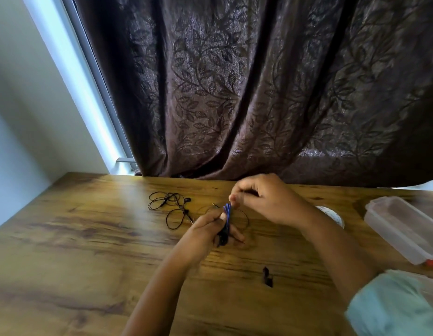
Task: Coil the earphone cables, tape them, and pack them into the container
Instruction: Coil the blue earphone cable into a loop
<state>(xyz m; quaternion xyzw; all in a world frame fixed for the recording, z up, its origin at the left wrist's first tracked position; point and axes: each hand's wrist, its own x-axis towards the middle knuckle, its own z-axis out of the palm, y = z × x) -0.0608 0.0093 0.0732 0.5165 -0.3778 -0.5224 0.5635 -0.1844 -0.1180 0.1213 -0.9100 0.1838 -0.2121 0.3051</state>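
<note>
Fingers on blue coil

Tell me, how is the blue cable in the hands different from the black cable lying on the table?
The blue cable is gathered into a tight bundle; the black cable sprawls in loose, tangled loops. The blue cable is held between the left hand and right hand; the black cable lies untouched on the table. Both are thin earphone cables.
</note>
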